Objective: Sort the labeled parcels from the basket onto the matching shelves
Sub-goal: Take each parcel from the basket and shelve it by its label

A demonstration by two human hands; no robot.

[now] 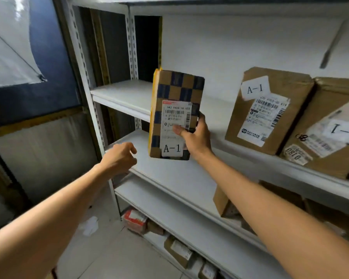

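Two hands: my left hand [119,156] hovers empty, fingers loosely curled; my right hand [195,136] grips the navy-and-brown checkered cardboard parcel [176,93] marked A-1, unplaced before the white metal shelf [125,91], whose right end already holds two brown cardboard A-1 boxes [268,109].

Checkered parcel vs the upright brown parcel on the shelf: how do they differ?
The checkered parcel has a blue-and-brown check pattern; the brown parcel is plain. The checkered parcel is held up by the right hand; the brown parcel stands on the shelf. Both carry an A-1 label.
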